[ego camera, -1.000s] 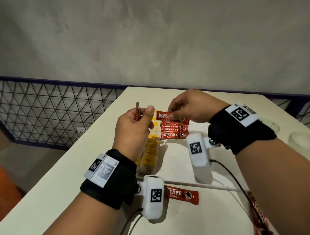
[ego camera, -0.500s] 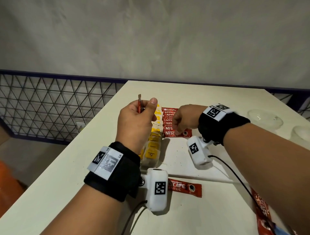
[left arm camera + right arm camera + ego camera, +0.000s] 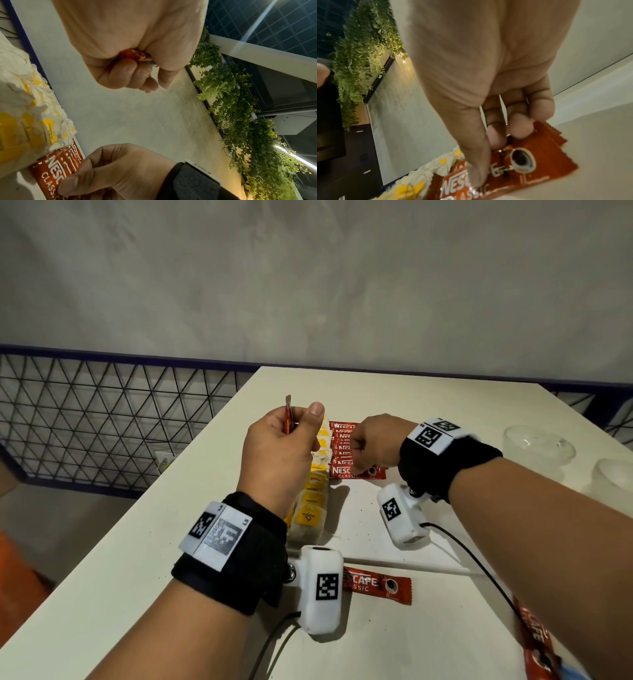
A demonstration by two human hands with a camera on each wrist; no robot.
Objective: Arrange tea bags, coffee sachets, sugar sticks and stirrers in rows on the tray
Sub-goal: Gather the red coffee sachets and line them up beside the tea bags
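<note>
- I take the row of red coffee sachets (image 3: 346,451) on the white desk (image 3: 445,419) as my landmark; the sachets overlap like shingles, with the nearest one lying on top.
- My right hand (image 3: 371,445) is down on that row. From the right wrist view, the thumb presses the printed face of the nearest sachet (image 3: 505,174) and the curled fingers (image 3: 520,125) touch its far edge, so it is pinching that sachet against the pile.
- My left hand (image 3: 277,453) hovers left of the row and above it, its fingers curled tight around a bunch of red sachets (image 3: 288,414) held upright, one end poking out beside the raised thumb.
- Touching the row's left edge runs a line of tea bags (image 3: 317,474) with yellow tags, also overlapping, reaching nearer to me than the sachets do.
- Nearer to me than the row, a thin white stirrer (image 3: 411,565) lies across the desk, and just beyond it toward me lies a single loose sachet (image 3: 380,585).
- Far to the near right of the row, another red sachet (image 3: 534,635) lies at the desk edge.
- Right of the row, well apart, stand two clear bowls (image 3: 537,443).
- I cannot make out any tray rim beneath the row.
</note>
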